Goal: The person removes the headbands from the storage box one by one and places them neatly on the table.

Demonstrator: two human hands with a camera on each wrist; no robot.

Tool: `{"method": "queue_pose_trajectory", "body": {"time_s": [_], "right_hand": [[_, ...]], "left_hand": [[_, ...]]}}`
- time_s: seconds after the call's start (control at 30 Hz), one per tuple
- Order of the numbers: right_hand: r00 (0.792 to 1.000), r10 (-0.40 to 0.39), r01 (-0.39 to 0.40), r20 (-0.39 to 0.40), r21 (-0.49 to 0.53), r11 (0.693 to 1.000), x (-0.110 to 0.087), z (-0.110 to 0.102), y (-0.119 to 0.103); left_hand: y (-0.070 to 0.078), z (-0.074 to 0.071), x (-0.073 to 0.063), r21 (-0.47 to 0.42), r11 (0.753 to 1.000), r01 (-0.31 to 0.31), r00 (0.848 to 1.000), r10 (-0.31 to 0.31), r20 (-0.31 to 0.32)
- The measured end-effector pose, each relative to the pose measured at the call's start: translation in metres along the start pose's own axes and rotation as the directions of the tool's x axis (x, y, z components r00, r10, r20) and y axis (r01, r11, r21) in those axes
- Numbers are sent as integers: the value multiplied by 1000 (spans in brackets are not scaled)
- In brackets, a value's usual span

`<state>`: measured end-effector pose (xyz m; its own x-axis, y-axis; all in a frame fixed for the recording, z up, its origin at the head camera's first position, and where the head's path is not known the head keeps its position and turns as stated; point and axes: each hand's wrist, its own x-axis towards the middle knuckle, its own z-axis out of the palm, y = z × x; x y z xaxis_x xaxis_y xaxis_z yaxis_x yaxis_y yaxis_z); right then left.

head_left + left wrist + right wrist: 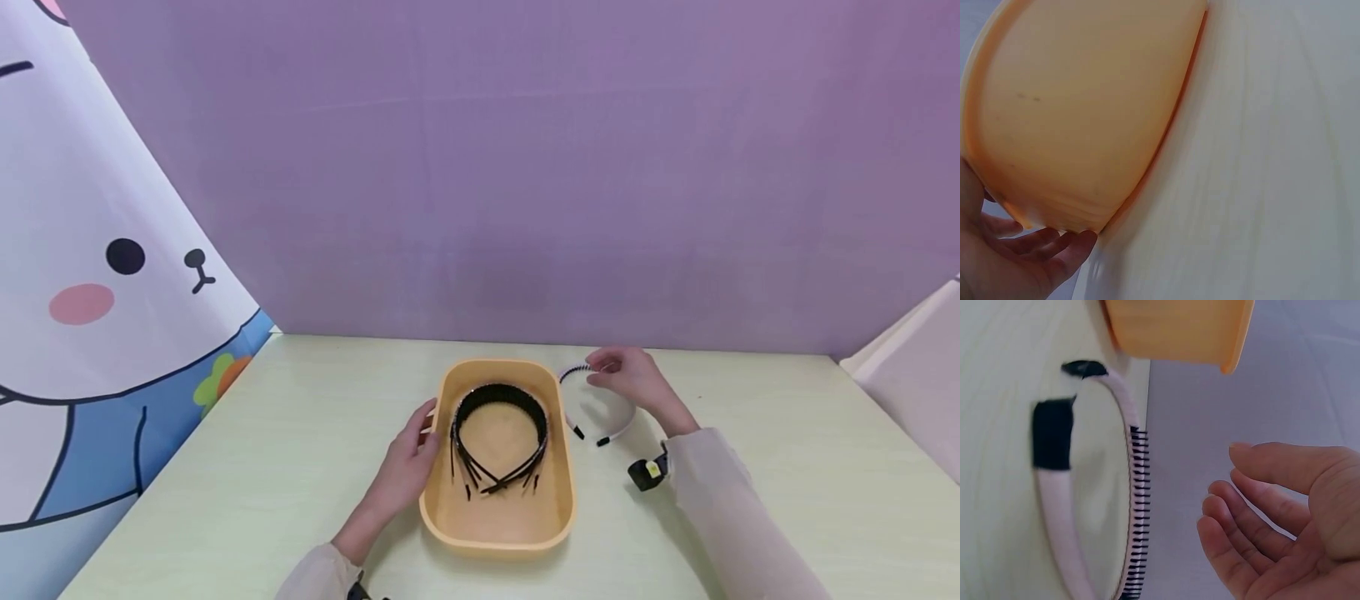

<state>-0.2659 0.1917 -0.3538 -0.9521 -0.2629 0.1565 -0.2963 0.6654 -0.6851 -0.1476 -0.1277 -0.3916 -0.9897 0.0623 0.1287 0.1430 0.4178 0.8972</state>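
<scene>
A yellow-orange plastic bin (498, 533) holds several black headbands (498, 392), nested together. My left hand (405, 462) rests against the bin's left side, its fingertips (1082, 244) touching the outer wall. To the right of the bin, a pale pink headband (626, 425) lies on the table; in the right wrist view, black tips and a row of black comb teeth show on this headband (1057, 500). Beside its curved top, my right hand (630, 379) hovers with loosely bent fingers. A gap separates that hand (1291, 525) from the band in the right wrist view.
The pale table (780, 467) extends on both sides of the bin. A purple backdrop (525, 183) rises along its far edge. A cartoon-printed sheet (97, 358) hangs at the left, and a white surface (915, 375) stands at the right.
</scene>
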Motion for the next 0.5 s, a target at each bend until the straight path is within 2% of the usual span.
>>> {"method": "queue_pose_trajectory", "body": {"time_s": [0.37,0.5], "right_hand": [[1000,-9,8,26,26,1000,1,9,-12],[1000,-20,19,13,36,999,1,12,-19]], "left_hand": [[1,0,0,2,1000,4,1000,-4,0],[1,0,0,-4,1000,10,1000,-10,0]]}}
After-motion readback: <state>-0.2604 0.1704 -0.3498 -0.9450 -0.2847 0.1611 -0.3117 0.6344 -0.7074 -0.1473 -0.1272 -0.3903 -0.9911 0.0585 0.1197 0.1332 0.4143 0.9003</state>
